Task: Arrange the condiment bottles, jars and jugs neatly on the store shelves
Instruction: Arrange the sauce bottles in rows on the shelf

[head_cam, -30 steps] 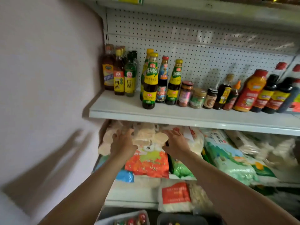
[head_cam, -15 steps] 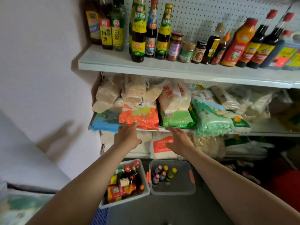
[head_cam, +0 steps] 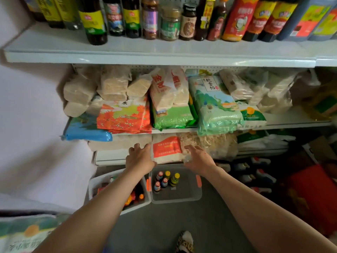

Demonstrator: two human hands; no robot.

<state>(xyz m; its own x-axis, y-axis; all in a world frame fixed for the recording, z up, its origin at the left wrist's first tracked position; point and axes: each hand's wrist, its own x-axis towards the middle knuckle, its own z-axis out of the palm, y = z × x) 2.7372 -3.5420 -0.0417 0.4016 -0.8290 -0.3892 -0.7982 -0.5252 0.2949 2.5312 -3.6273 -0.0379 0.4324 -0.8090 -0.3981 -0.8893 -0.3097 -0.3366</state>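
Head view. Both arms extend down toward two floor bins at lower centre of the frame, probably to fetch more stock. The left hand (head_cam: 139, 157) and right hand (head_cam: 197, 158) are released, fingers spread, grasping nothing. The grey bin (head_cam: 189, 197) holds six small bottles (head_cam: 165, 179) standing upright at its far left corner; the white bin (head_cam: 94, 185) beside it holds further bottles, partly hidden by the left forearm. Arranged condiment bottles and jars (head_cam: 169, 22) line the top shelf (head_cam: 160, 57) across the upper frame. Rice bags (head_cam: 215, 105) fill the middle shelf, overhanging its edge above the bins, and may hamper lifting.
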